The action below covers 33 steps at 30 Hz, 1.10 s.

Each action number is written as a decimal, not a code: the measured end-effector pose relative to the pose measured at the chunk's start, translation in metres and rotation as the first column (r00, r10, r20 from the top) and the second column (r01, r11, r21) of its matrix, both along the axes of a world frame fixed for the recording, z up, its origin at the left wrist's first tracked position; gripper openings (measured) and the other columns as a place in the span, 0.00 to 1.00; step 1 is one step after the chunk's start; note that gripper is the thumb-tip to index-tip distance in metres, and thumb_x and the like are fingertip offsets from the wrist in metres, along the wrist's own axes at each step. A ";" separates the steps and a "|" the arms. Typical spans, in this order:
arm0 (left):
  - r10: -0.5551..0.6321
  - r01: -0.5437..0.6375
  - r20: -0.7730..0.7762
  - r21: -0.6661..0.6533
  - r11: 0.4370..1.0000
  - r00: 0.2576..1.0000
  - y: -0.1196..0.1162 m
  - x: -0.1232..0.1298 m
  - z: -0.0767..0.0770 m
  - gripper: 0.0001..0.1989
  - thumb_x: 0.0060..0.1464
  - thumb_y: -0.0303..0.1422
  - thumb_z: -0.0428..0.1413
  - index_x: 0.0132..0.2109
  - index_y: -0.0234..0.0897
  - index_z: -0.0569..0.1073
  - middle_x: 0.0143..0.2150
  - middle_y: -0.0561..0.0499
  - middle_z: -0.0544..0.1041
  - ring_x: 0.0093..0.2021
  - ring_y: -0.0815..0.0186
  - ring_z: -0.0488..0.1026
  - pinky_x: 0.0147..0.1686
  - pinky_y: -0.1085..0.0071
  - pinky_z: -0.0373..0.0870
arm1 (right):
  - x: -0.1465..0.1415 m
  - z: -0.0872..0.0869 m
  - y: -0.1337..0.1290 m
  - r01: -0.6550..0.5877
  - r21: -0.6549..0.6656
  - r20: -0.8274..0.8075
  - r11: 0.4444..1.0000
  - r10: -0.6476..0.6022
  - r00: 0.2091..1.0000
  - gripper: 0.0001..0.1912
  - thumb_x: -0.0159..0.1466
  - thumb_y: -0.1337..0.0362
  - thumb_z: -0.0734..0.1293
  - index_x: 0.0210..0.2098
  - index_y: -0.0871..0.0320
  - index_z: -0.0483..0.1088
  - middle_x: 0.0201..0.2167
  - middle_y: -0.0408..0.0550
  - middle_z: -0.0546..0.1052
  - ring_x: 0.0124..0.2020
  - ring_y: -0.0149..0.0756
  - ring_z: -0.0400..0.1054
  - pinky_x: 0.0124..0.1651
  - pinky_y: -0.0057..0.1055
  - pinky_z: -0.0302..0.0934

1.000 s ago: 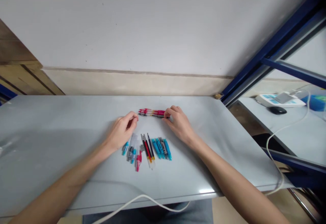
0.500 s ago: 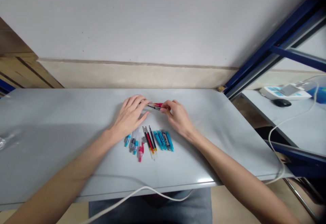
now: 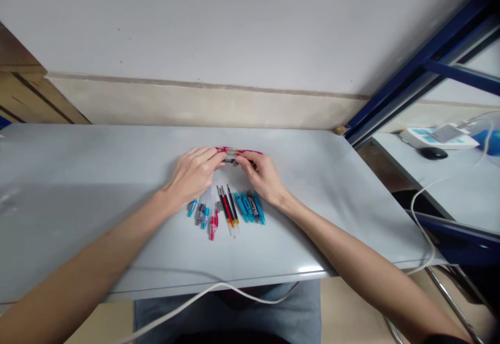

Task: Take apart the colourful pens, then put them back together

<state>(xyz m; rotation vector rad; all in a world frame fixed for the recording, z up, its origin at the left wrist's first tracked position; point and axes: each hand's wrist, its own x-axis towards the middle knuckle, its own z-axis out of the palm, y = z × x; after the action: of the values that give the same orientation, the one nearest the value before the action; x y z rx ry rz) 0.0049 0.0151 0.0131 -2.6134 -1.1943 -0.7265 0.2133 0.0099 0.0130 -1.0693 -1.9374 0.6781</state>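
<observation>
The left hand (image 3: 193, 173) and right hand (image 3: 262, 176) pinch pink pens (image 3: 244, 152) between their fingertips; loose pen parts (image 3: 226, 212) lie just below both hands.

Magenta pen parts (image 3: 247, 152), turquoise pen barrels (image 3: 242, 207), black and red refills (image 3: 227, 209), pale grey tabletop (image 3: 97, 177), navy metal frame (image 3: 414, 73)

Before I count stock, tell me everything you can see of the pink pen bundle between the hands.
The pink pen bundle is several slim, clear-looking plastic pens with pink-red trim and some dark parts, lying side by side on the grey tabletop. The left hand and right hand touch it from either end; fingers hide part, so the count is unclear.
</observation>
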 end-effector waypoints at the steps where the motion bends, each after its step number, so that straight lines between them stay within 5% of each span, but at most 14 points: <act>1: 0.019 -0.019 0.002 -0.007 1.000 1.000 -0.001 0.001 -0.001 0.14 0.70 0.32 0.48 0.46 0.36 0.78 0.38 0.45 0.80 0.41 0.57 0.76 0.40 0.64 0.65 | 0.001 0.000 0.001 -0.001 0.017 0.017 1.000 0.001 1.000 0.20 0.75 0.56 0.59 0.31 0.57 0.72 0.26 0.44 0.73 0.29 0.35 0.63 0.38 0.32 0.57; 8: 0.170 -0.164 0.079 -0.074 0.984 0.982 -0.006 0.001 -0.004 0.12 0.65 0.28 0.49 0.38 0.40 0.77 0.34 0.50 0.81 0.35 0.60 0.78 0.29 0.67 0.59 | 0.001 0.002 0.007 -0.034 0.223 0.122 0.974 0.006 0.993 0.09 0.71 0.69 0.62 0.42 0.55 0.75 0.38 0.49 0.79 0.42 0.42 0.66 0.47 0.38 0.60; 14: 0.162 -0.154 0.103 -0.085 0.984 0.981 -0.008 -0.006 -0.003 0.13 0.66 0.29 0.48 0.40 0.40 0.78 0.38 0.47 0.82 0.38 0.58 0.79 0.33 0.66 0.64 | -0.001 0.002 0.001 -0.045 0.262 0.154 0.964 0.005 0.988 0.11 0.75 0.61 0.61 0.50 0.54 0.74 0.45 0.52 0.78 0.46 0.44 0.66 0.51 0.40 0.59; 19: 0.127 -0.108 0.130 -0.143 0.984 0.983 -0.012 -0.004 -0.004 0.13 0.67 0.31 0.50 0.45 0.42 0.79 0.43 0.47 0.83 0.42 0.58 0.80 0.37 0.66 0.68 | 0.006 -0.003 0.001 -0.031 0.194 0.184 0.980 -0.005 0.983 0.14 0.75 0.60 0.60 0.39 0.55 0.75 0.34 0.48 0.79 0.39 0.43 0.66 0.48 0.40 0.59; 24: 0.154 -0.125 0.153 -0.180 0.976 0.976 -0.015 -0.002 -0.004 0.13 0.67 0.31 0.49 0.44 0.41 0.80 0.43 0.48 0.84 0.40 0.59 0.80 0.35 0.67 0.68 | 0.004 0.002 -0.005 -0.037 0.217 0.131 0.975 0.008 0.991 0.05 0.72 0.63 0.65 0.46 0.54 0.73 0.44 0.50 0.78 0.46 0.44 0.67 0.51 0.40 0.59; 29: 0.125 -0.107 0.116 -0.151 0.983 0.985 -0.015 -0.003 -0.003 0.13 0.67 0.31 0.50 0.45 0.42 0.80 0.44 0.48 0.84 0.42 0.59 0.80 0.38 0.66 0.70 | -0.001 0.004 -0.009 -0.027 0.198 0.191 0.980 -0.012 0.981 0.11 0.75 0.64 0.60 0.41 0.55 0.74 0.40 0.49 0.80 0.42 0.44 0.66 0.49 0.41 0.58; 33: 0.112 -0.097 0.091 -0.161 0.982 0.989 -0.014 -0.003 -0.004 0.14 0.67 0.30 0.49 0.45 0.42 0.80 0.43 0.48 0.84 0.42 0.59 0.80 0.39 0.66 0.71 | 0.002 0.002 -0.006 -0.062 0.197 0.187 0.978 0.025 0.982 0.05 0.71 0.66 0.66 0.44 0.54 0.74 0.43 0.50 0.78 0.44 0.44 0.67 0.49 0.39 0.60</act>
<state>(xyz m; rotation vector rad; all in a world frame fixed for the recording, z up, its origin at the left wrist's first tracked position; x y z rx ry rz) 0.0015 0.0010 0.0095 -2.6403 -1.4616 -0.7811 0.2152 0.0034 0.0150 -0.9929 -2.1419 0.4061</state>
